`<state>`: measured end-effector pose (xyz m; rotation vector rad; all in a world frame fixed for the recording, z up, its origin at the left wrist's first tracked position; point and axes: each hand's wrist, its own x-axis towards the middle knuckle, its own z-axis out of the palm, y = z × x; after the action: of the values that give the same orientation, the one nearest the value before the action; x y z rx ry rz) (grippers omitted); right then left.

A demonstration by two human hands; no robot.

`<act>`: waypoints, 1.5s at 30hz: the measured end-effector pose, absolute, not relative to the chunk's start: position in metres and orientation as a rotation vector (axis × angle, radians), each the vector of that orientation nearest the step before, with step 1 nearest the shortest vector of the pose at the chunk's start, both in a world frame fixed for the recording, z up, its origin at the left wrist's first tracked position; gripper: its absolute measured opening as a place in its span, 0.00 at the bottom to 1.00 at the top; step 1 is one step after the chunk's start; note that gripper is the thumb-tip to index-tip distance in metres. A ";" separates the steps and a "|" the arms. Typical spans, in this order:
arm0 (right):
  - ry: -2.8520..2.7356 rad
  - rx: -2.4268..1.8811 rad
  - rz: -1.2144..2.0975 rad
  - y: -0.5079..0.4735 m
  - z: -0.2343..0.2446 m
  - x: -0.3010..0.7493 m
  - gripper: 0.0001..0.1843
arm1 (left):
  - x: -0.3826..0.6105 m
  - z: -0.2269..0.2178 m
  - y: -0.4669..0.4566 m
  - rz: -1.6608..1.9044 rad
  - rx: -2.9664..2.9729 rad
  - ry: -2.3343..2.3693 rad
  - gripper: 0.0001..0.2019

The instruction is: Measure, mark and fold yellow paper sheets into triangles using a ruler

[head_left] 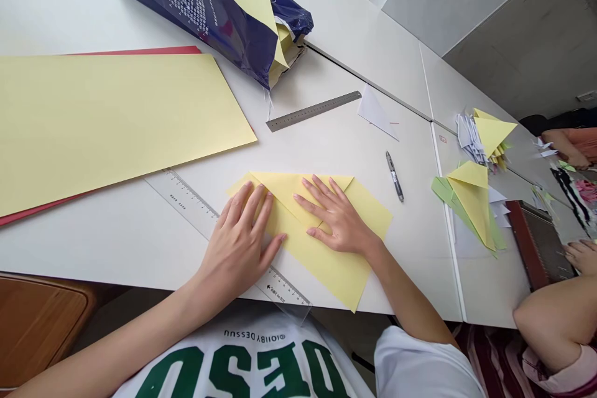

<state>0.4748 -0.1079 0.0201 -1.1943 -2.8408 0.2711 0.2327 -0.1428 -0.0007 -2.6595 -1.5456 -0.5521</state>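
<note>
A yellow sheet of paper (336, 261) with its top corners folded in lies on the white table (116, 242) in front of me. My left hand (240, 239) lies flat on its left fold, fingers stretched out, partly over a clear plastic ruler (186, 202). Flat on the right fold rests my right hand (333, 214), its fingers spread and pointing left. Neither hand grips anything.
A large yellow sheet (102, 118) over a red one lies at the left. Behind are a dark blue paper pack (209, 6), a metal ruler (313, 111), a white paper scrap (375, 112) and a pen (394, 176). Folded yellow and green papers (471, 199) and another person's arm (555, 317) are at the right.
</note>
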 end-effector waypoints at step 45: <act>-2.846 -1.169 0.265 -0.107 0.013 0.476 0.35 | 0.239 0.005 -0.132 -0.383 -2.544 -1.686 0.42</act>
<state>0.4755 -0.1074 0.0134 -1.1692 -2.8462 0.2645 0.2393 -0.1322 0.0053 -2.5440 -1.6865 -0.3833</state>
